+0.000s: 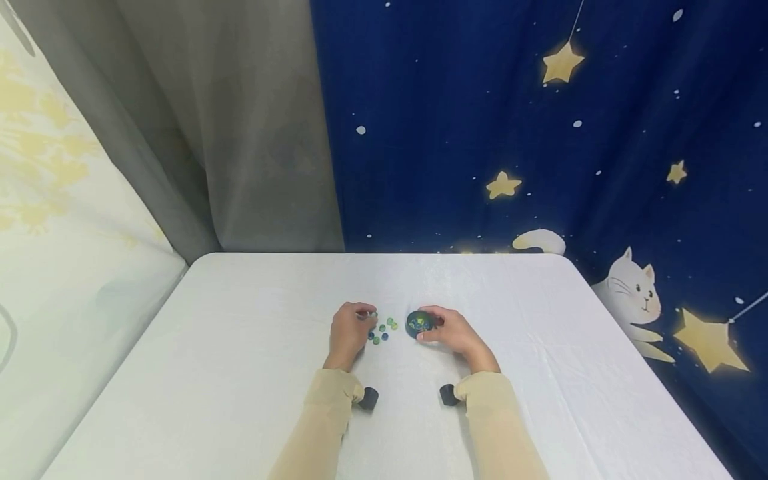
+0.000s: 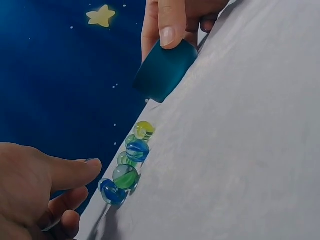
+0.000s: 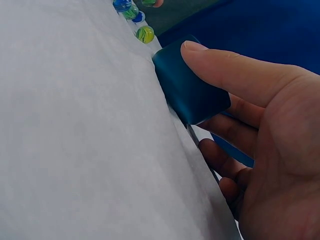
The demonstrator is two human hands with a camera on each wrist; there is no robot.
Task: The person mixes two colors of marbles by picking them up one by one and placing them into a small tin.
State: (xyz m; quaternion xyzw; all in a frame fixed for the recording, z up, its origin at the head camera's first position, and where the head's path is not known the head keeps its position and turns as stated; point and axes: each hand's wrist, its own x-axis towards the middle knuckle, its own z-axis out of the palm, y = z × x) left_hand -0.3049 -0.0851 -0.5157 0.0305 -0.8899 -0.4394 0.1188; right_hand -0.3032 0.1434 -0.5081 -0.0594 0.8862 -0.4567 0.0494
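Note:
A loose group of glass marbles (image 2: 125, 176), blue, green and yellow, lies on the white table (image 1: 264, 347). At its left edge my left hand (image 1: 351, 330) pinches a green marble (image 1: 375, 314) between thumb and index fingertip; the thumb hides this marble in the left wrist view. On the other side, my right hand (image 1: 453, 331) grips a small round dark teal container (image 3: 187, 82), thumb on the near side and fingers behind. Green, yellow and blue patches show at its top, too small to tell what they are. The container looks upright, at table level.
A dark blue curtain (image 1: 432, 120) with stars and a grey curtain (image 1: 264, 133) hang behind the table. Black wrist cameras, left (image 1: 369, 399) and right (image 1: 449, 395), sit on the inner sides of the sleeves.

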